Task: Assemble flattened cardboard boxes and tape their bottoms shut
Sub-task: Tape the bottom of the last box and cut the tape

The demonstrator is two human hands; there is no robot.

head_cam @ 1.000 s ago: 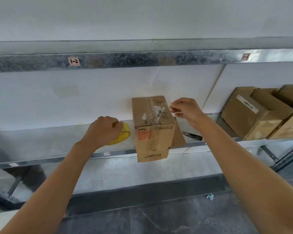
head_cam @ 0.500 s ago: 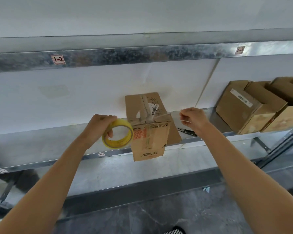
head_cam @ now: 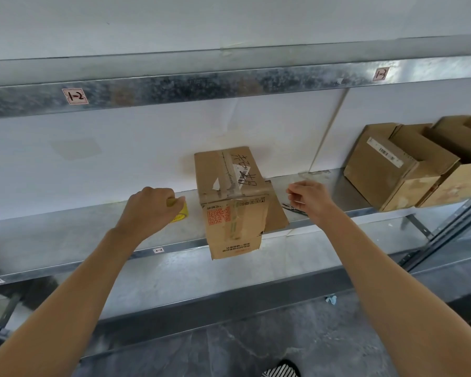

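Left hand (head_cam: pixel 147 210) clenched around yellow tape roll (head_cam: pixel 180 212), left of cardboard box (head_cam: pixel 233 202) | right hand (head_cam: pixel 309 197) half-curled, holding nothing visible, right of box | box upside-down on metal shelf (head_cam: pixel 65 238), overhanging its front edge

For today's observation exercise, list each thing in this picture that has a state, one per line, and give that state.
Taped box: assembled, tape strip over its seam, overhanging the shelf edge.
Yellow tape roll: on the shelf, gripped.
Left hand: closed on the tape roll.
Right hand: fingers pinched; what it holds is unclear.
Boxes at right: assembled, tilted on the shelf.
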